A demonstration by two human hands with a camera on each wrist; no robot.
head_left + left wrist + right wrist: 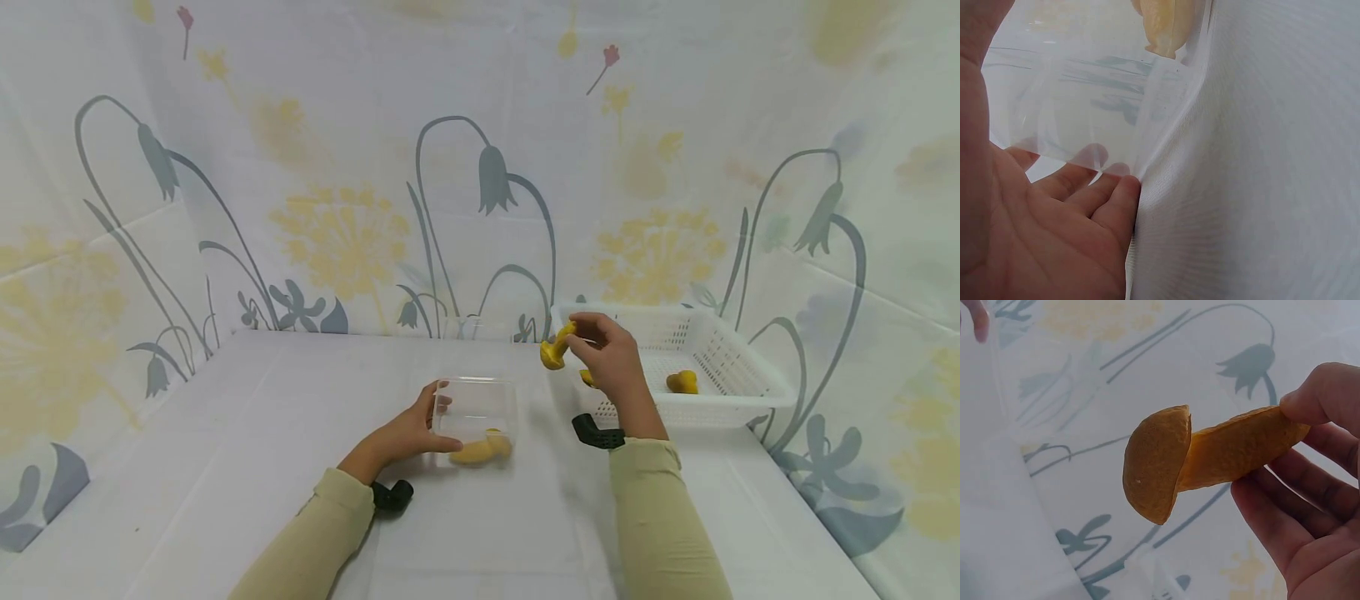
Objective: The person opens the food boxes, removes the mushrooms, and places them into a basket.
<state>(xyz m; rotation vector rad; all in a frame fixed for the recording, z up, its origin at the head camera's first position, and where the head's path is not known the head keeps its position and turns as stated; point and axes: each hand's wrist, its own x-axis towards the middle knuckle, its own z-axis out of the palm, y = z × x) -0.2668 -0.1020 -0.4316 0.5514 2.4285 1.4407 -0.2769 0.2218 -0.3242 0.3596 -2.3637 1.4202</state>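
Observation:
My right hand (609,354) pinches a yellow-brown mushroom (557,348) by its stem, in the air beside the basket. In the right wrist view, the mushroom's rounded cap (1157,464) points away from the fingertips, and the thumb lies on the stem's end. A clear plastic box (476,398) stands on the table, with my left hand (408,432) gripping its left side, thumb at the near side and fingers at the far side. Inside the box lies a yellow mushroom (480,451); part of it also shows through the clear wall in the left wrist view.
A white perforated basket (720,410) stands at the right, with a yellow mushroom (682,382) in it and another yellow piece (587,378) partly hidden by my right hand. Behind the box is a faint clear container (476,328). White cloth covers the table (300,400); a flowered curtain hangs behind.

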